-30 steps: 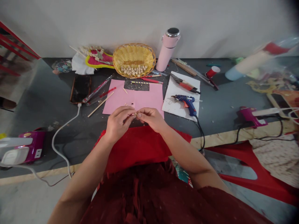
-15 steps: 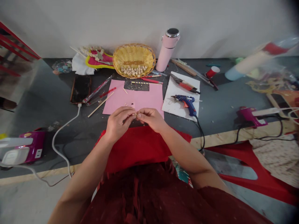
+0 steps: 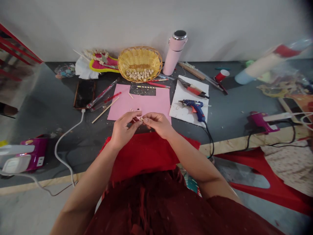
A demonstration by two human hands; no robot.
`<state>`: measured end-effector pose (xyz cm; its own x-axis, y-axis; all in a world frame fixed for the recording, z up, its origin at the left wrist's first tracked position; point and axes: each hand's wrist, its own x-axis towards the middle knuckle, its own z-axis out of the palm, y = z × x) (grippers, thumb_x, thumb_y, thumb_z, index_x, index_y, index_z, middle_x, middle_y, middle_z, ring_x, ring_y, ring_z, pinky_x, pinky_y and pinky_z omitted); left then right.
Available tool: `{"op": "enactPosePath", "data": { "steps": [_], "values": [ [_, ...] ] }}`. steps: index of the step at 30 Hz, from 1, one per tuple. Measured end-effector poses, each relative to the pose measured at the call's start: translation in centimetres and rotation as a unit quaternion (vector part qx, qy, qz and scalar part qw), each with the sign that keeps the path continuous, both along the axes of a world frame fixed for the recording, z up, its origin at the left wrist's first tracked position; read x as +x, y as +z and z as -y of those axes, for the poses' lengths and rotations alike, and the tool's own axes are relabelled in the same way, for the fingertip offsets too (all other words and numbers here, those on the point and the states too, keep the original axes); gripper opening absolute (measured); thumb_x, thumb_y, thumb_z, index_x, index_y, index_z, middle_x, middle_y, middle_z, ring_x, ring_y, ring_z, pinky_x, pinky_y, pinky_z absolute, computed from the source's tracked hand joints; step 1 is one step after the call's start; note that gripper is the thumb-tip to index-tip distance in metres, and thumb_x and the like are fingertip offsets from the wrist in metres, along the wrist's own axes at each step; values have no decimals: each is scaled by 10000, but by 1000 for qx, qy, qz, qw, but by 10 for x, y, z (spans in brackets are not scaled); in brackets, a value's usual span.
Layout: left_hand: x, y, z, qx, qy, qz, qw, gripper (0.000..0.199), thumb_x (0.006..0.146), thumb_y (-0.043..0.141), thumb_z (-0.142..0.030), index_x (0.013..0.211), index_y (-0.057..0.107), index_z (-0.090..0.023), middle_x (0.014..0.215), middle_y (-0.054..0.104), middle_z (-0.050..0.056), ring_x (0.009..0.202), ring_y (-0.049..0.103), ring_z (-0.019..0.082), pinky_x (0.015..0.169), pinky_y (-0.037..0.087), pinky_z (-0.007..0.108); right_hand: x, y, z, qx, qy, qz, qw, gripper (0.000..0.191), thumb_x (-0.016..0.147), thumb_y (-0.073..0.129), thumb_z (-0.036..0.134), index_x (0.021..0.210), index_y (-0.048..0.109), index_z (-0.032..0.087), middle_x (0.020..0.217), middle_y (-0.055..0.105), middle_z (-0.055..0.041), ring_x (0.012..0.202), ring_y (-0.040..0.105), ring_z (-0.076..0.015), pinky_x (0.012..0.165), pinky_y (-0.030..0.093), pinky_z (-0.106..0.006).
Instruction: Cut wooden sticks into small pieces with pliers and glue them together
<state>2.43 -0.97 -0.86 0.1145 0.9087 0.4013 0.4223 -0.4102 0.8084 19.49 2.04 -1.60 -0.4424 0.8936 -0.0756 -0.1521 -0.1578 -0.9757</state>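
Observation:
My left hand (image 3: 124,128) and my right hand (image 3: 158,124) meet fingertip to fingertip over the near edge of the pink paper (image 3: 156,104). Pinched between them is a small pale piece (image 3: 141,119), too small to name. The right thumb and fingers close on it; the left thumb presses at it while the left index finger arches a little above. Just beyond the fingers, tiny bits (image 3: 138,109) lie on the paper. Below the hands spreads a red cloth (image 3: 146,153).
Behind the paper stand a wicker basket (image 3: 140,54) with small pale pieces inside and a pink flask (image 3: 174,55). On a white sheet (image 3: 176,109), right, lie pliers (image 3: 193,88) and a blue glue gun (image 3: 197,107). Left are a thin stick (image 3: 105,110) and a phone (image 3: 84,94).
My left index finger has lifted slightly away from the thumb, so more of the small pale piece shows. Both hands otherwise stay in place.

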Motion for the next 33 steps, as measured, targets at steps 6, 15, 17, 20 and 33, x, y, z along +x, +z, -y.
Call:
{"op": "enactPosePath", "data": {
  "steps": [6, 15, 17, 20, 33],
  "values": [
    [1, -2, 0, -67, 1, 56, 996, 309, 807, 663, -302, 1085, 648, -168, 994, 684, 80, 820, 643, 147, 769, 528, 278, 1, -2, -1, 5, -13, -4, 1000, 272, 764, 689, 446, 799, 660, 177, 674, 570, 31, 528, 438, -52, 504, 332, -209],
    [1, -1, -1, -156, -6, 144, 977, 225, 786, 680, -334, 937, 694, -167, 923, 694, 63, 826, 629, 154, 767, 494, 268, 2, -1, 1, 72, -22, 70, 995, 286, 760, 688, 449, 861, 679, 182, 699, 607, 19, 580, 471, -70, 532, 370, -214],
    [1, -3, -2, -173, -10, 190, 966, 218, 767, 701, -322, 927, 698, -174, 899, 692, 52, 806, 622, 143, 746, 490, 253, 1, -1, 2, 98, -36, 83, 991, 274, 765, 684, 441, 854, 674, 182, 736, 633, 7, 623, 505, -82, 570, 399, -222],
    [1, -5, -3, -196, -16, 253, 947, 203, 739, 730, -300, 898, 703, -176, 833, 683, 34, 724, 597, 115, 670, 477, 222, 0, -1, 3, 137, -63, 99, 984, 232, 782, 675, 410, 838, 665, 186, 767, 649, 1, 670, 537, -95, 617, 422, -234],
    [4, 0, -5, -331, -54, 376, 864, 238, 641, 803, -339, 751, 694, -158, 611, 608, -14, 532, 521, 63, 522, 442, 192, 0, 3, 10, 290, -89, 145, 942, 120, 882, 566, 306, 878, 619, 199, 809, 617, -11, 701, 540, -103, 632, 431, -257]
  ]
}}
